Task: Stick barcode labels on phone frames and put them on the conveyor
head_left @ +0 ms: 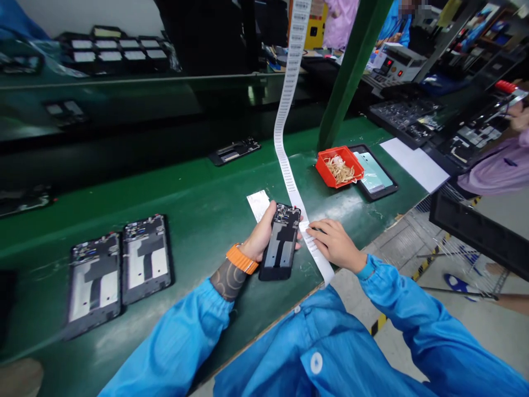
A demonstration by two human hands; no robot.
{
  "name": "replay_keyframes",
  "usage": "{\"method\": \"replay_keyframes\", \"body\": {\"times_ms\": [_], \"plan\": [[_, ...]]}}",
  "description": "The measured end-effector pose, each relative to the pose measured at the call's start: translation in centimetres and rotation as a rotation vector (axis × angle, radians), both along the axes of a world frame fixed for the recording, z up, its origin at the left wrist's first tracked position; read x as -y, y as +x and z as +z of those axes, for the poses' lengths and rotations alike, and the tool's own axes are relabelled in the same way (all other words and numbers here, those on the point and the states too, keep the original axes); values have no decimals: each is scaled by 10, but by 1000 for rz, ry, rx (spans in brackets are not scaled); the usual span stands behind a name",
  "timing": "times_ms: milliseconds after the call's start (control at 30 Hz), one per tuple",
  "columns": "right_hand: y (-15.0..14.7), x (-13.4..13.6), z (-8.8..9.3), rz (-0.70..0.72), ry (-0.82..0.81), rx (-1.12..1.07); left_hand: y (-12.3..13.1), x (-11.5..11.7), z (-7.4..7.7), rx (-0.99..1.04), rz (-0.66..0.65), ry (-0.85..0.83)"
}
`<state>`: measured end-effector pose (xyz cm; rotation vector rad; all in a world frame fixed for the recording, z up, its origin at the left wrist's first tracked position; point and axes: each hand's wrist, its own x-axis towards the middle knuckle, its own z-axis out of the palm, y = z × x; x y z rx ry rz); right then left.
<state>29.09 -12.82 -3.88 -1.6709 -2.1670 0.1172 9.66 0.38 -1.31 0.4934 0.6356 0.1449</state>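
Holding phone frame (pixel 281 247) in closed left grip (pixel 262 236); right grip (pixel 335 243) pinches white label strip (pixel 288 113), print unreadable

a single head-worn camera looks forward and steeply down from above the person's chest; the blue sleeves (pixel 177 342) enter from the bottom edge; the left hand (pixel 260 237) and right hand (pixel 336 245) sit just below the middle of the frame, near enough that parts inside the phone (pixel 281 242) gripped by the left hand show clearly; the green bench (pixel 198 209) slants from lower left to upper right, so the view is rolled sideways; the label strip (pixel 289 110) drops from the top centre toward the lens; a green post (pixel 351 66) leans across the upper right; other stations lie far off in the upper right corner; floor (pixel 475 331) fills the lower right
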Motion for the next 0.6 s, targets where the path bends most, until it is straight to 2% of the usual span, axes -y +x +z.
{"method": "replay_keyframes", "body": {"times_ms": [133, 233, 433, 600], "plan": [[-3, 1, 0, -25, -8, 15, -4, 2, -3, 6, -52, -3], [-5, 4, -1, -47, 5, 16, -2, 4, 1, -51, -99, 5], [-7, 12, 0, -53, -15, -27, 4, 7, 15, -164, -107, 79], [-10, 16, 3, -88, -46, -99, 3, 6, 13, -174, -139, 93]]}}
